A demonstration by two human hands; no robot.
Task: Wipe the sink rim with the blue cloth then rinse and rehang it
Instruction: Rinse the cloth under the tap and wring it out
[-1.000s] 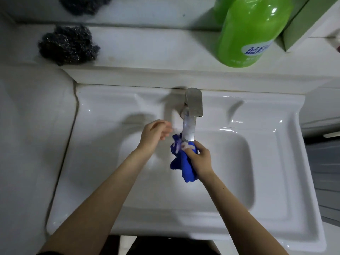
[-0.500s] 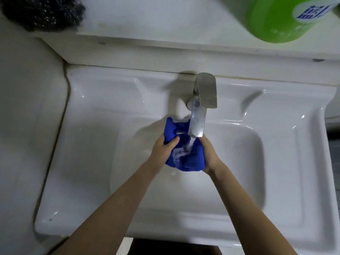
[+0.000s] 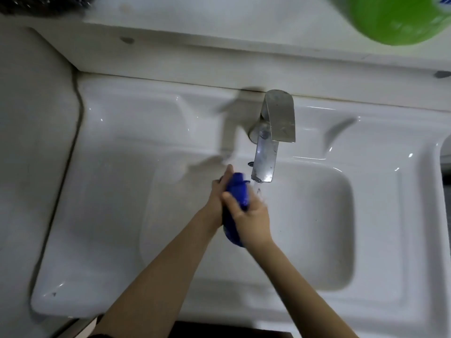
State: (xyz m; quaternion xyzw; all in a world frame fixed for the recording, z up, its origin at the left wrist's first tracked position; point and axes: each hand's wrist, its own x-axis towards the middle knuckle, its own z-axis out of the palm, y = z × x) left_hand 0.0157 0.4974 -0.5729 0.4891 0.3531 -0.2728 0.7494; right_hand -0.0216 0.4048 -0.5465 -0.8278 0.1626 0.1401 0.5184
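The blue cloth is bunched into a narrow roll and pressed between both palms over the white sink basin. My left hand lies flat against its left side. My right hand wraps over its right side, thumb across the cloth. The cloth's lower end pokes out below the hands. The metal tap stands just above and right of the hands, and a thin blurred trickle of water falls from its spout beside the cloth.
A white ledge runs behind the sink. On it stand a green bottle at the top right and a dark steel scourer at the top left. A grey counter borders the sink on the left.
The cloth was spread under the tap between both hands; now it is squeezed into a roll between my palms, slightly left of the spout. The view has shifted closer and down.
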